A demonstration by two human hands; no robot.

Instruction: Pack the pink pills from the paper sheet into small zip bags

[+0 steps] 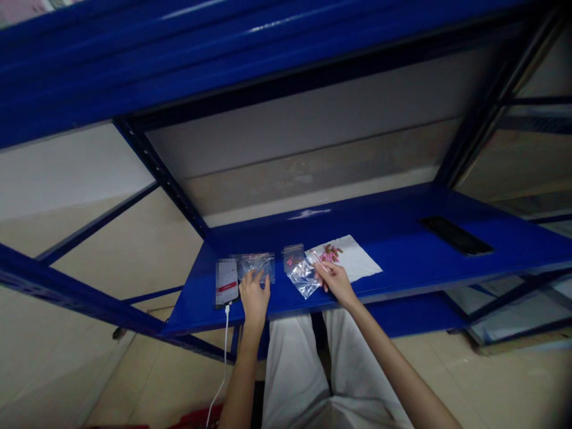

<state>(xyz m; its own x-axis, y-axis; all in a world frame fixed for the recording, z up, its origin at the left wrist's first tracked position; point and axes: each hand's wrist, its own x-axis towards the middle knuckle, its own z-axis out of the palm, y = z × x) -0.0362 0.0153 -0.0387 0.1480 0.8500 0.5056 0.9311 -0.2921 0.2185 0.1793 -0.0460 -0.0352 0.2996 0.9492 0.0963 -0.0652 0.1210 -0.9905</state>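
My right hand (334, 282) pinches the corner of a clear plastic bag (304, 277) just above the blue shelf. Fingers spread, my left hand (254, 293) rests on or just over a pile of clear plastic bags (263, 262). Between the hands lies a small zip bag (293, 256) with something pink in it, partly under the held bag. A sheet of white paper (360, 257) lies beyond my right hand. On it sits a cluster of small pink and brownish pieces (331, 253), too small to name.
A phone (227, 281) with a lit screen lies left of my left hand, its white cable (224, 351) hanging over the front edge. A black flat device (456, 235) lies on the blue shelf (397, 238) at right. An upper blue beam (223, 53) crosses overhead.
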